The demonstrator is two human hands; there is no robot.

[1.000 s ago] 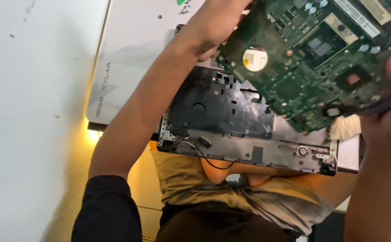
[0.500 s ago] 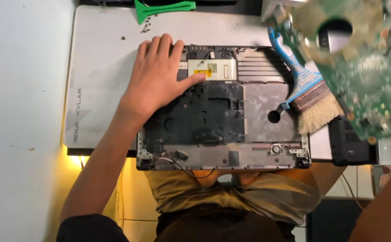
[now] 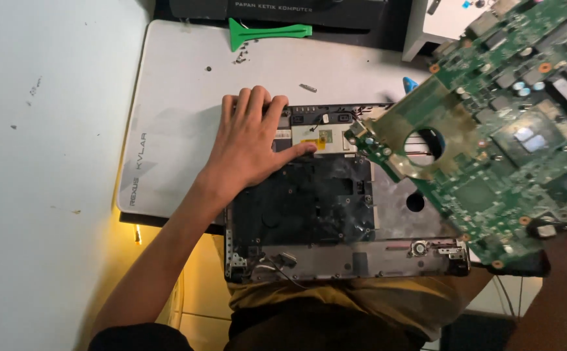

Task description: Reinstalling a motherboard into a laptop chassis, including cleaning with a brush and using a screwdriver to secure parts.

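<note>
Swinging lower over the laptop base [image 3: 335,221], the green circuit board [image 3: 491,143] is hanging from a right hand hidden at the frame edge, grip untellable, while the left hand [image 3: 251,146] is pressing flat and open on the base.

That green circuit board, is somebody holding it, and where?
Yes. The right hand holds the green circuit board up by its lower right corner. The left hand grips nothing; it lies flat on the open laptop base.

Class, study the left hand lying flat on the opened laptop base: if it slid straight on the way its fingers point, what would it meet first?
Probably bare grey mat beyond the left hand; further on, the green pry tool.
</note>
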